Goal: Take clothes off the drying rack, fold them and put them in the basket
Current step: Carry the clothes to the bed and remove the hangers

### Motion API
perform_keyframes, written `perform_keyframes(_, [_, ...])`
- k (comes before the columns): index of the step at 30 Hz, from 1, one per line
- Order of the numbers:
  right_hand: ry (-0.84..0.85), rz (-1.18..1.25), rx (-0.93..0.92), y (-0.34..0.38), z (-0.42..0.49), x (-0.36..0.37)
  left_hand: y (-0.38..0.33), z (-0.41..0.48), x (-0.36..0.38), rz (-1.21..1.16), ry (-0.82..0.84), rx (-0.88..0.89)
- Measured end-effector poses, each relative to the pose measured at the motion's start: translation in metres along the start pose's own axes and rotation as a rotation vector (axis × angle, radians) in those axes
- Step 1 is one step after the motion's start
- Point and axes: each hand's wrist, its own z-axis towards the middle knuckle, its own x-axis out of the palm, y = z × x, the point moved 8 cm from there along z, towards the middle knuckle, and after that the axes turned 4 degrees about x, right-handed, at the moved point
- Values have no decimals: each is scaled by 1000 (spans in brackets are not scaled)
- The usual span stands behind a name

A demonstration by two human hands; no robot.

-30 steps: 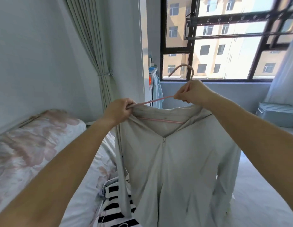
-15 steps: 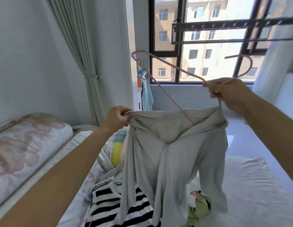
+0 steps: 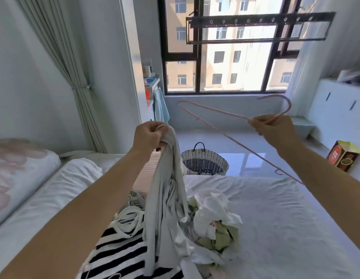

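My left hand [image 3: 150,135] grips the top of a pale grey hooded jacket [image 3: 167,190], which hangs down in a bunch over the bed. Out to the right, my right hand [image 3: 272,127] pinches a pink wire hanger [image 3: 215,112] just below its hook; the hanger is bare and clear of the jacket. A woven basket [image 3: 205,163] with a dark handle stands on the floor beyond the foot of the bed. The dark drying rack [image 3: 259,27] hangs high in front of the window with nothing on it.
On the white bed [image 3: 285,218] lies a pile of clothes: a black-and-white striped top [image 3: 122,250] and white and green garments [image 3: 215,222]. A pillow [image 3: 20,174] lies at left. A white cabinet [image 3: 336,111] and a cardboard box [image 3: 344,156] are at right.
The hanger has come out of the jacket: my right hand carried it off to the right, and the jacket now hangs bunched from my left hand alone. The view has tilted down towards the bed.
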Motion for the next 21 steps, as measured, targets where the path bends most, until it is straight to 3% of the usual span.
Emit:
perform_keyframes(7, [-39,-182,102,-62,10,-40,-22,14,63,-90,-10,-8])
perform_keyframes(14, [-81,-191,150,-79,25,-112,-61,55,136,-66,-31,105])
perform_keyframes(18, [-114,-208,158,-80,37,-144,-66,75,166,33,0,231])
perform_keyframes(21, [-121,-206,158,-86,42,-151,-25,86,181,197,39,178])
